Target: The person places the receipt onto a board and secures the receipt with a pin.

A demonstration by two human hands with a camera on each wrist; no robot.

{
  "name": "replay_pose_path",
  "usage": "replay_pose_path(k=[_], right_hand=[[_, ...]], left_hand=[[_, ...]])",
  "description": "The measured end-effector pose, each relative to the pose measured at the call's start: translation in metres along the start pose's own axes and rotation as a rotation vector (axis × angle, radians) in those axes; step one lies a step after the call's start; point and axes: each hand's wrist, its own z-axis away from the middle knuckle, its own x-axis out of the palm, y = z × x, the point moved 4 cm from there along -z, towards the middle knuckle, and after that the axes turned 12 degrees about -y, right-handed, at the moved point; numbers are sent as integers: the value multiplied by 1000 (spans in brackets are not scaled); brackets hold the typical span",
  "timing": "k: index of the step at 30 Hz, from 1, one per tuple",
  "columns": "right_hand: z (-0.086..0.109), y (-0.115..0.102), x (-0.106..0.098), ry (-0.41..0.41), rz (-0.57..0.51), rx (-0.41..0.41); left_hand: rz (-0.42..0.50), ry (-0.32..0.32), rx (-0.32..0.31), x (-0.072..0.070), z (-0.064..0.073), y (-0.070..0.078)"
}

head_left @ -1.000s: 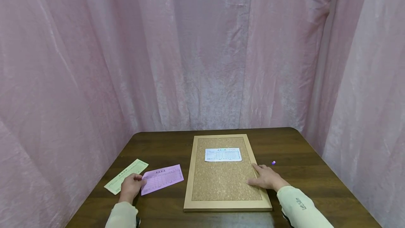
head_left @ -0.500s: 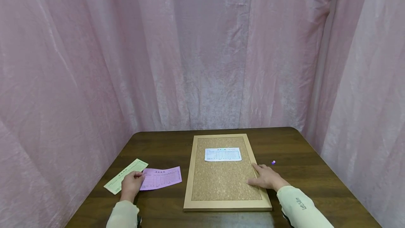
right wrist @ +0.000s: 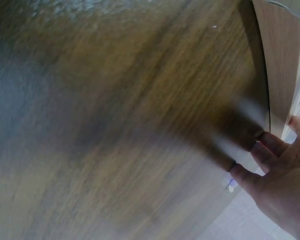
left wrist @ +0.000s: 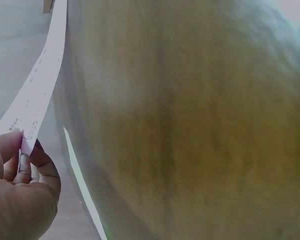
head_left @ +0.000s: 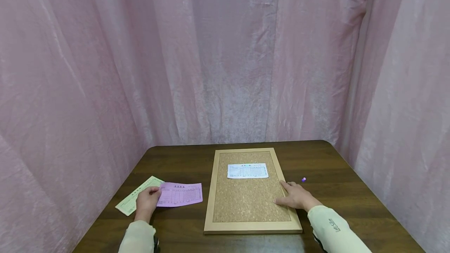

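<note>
My left hand (head_left: 146, 202) pinches the left end of a purple printed paper form (head_left: 181, 195) between thumb and fingers. In the left wrist view the form (left wrist: 42, 70) is seen nearly edge-on, stretching away from the fingertips. Partly under that hand lies a pale green printed slip (head_left: 135, 196). A wood-framed corkboard (head_left: 251, 202) is flat on the table, with a white printed form (head_left: 247, 171) on its upper part. My right hand (head_left: 297, 197) rests over the board's right edge, thumb on the cork and fingers spread; the right wrist view shows fingertips beside the wooden frame (right wrist: 282, 65).
Small purple-and-white objects, resembling pushpins (head_left: 304, 179), lie on the dark wood table (head_left: 337, 190) just beyond the right hand. Pink curtains (head_left: 232, 57) hang behind and along both sides of the table.
The left hand has shifted slightly up and turned the purple form, so it lies straighter and its lower edge is farther from me. The right hand and corkboard stay put.
</note>
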Motion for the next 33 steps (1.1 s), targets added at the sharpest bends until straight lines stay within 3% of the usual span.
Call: replay_pose_path(k=[16,26,33], right_hand=[[-1,1,0,6,5,-13],[0,0,-1,0,0,-12],[0,0,-1,-6,-6,-9]], left_hand=[[152,77,22,-3,-9,14],[274,54,-17,-5,-14,34],[338,79,11,-1,-17,47]])
